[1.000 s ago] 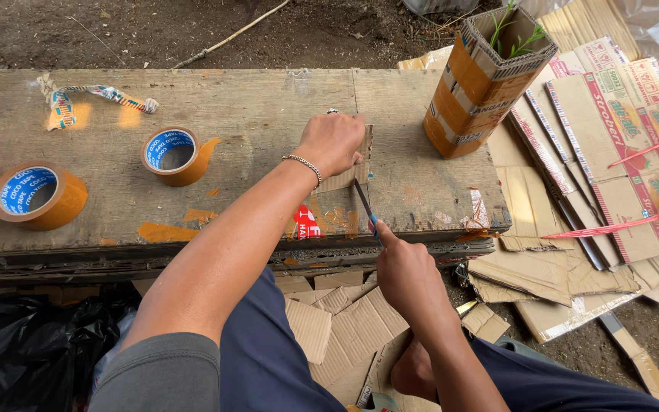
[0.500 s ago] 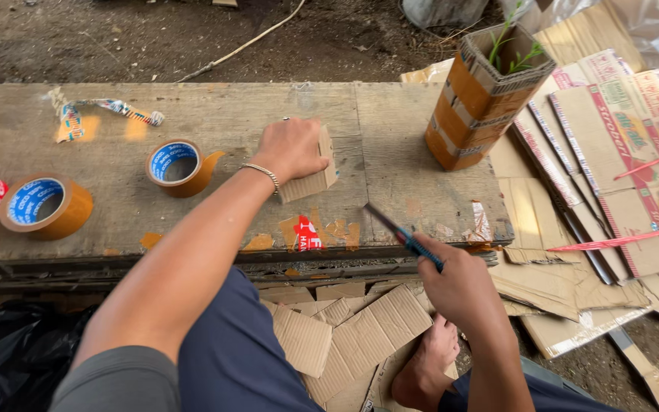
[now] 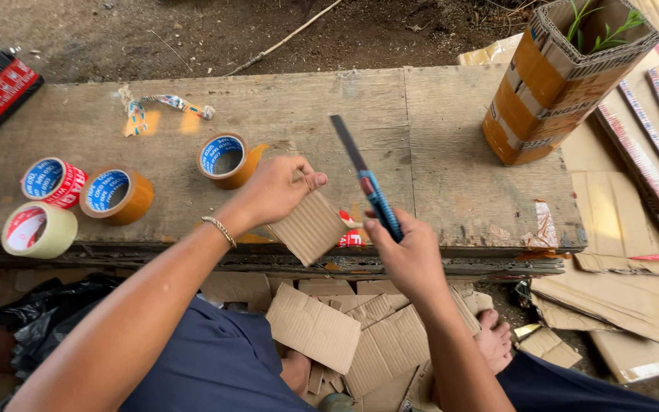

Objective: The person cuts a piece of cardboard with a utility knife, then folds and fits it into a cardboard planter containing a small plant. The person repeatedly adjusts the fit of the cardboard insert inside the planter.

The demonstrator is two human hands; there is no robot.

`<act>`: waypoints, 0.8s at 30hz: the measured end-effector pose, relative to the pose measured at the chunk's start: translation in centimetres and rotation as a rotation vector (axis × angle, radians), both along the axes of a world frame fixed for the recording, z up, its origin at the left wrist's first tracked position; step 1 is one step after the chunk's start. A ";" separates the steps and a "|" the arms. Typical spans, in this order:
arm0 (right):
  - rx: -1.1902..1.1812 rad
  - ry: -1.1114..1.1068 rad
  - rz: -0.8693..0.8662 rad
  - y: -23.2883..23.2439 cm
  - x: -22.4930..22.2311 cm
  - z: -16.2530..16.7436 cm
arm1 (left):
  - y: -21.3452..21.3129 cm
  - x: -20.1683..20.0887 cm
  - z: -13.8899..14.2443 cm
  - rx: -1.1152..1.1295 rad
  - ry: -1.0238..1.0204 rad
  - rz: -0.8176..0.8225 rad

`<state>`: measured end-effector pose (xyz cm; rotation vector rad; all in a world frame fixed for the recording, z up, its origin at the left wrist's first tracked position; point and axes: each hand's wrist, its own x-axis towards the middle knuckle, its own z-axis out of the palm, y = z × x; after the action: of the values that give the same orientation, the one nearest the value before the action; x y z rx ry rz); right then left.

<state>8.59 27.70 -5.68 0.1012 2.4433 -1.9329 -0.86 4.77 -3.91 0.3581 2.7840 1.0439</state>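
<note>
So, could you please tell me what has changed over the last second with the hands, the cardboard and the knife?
The left hand has lifted the cardboard piece off the wooden board and drawn it to the near edge. The right hand, still gripping the blue utility knife, has swung its blade up and away from the cardboard. The tape rolls and the cardboard planter stayed put.

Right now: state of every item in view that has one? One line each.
left hand: holds cardboard piece
cardboard piece: lifted at the bench edge, tilted
right hand: grips utility knife
utility knife: blade out, pointing away
tape roll: lying flat on workbench
cardboard box: upright, open top, green plant inside
cardboard scraps: loose on ground
</note>
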 end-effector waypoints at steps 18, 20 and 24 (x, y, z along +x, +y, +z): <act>-0.466 -0.143 -0.224 1.5 -1.9 -1.8 | -0.8 -1.9 0.1 0.339 0.005 0.103; -0.544 -0.099 -0.303 2.2 -2.0 -2.2 | -0.1 -1.7 -0.2 0.230 0.168 0.028; -0.465 0.043 -0.404 3.1 -2.5 -3.3 | 1.5 -2.1 -0.9 0.129 0.165 0.015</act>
<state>6.08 30.75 -8.98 0.5817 2.0407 -2.6352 -2.92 6.24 -4.78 0.4591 2.8737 1.2548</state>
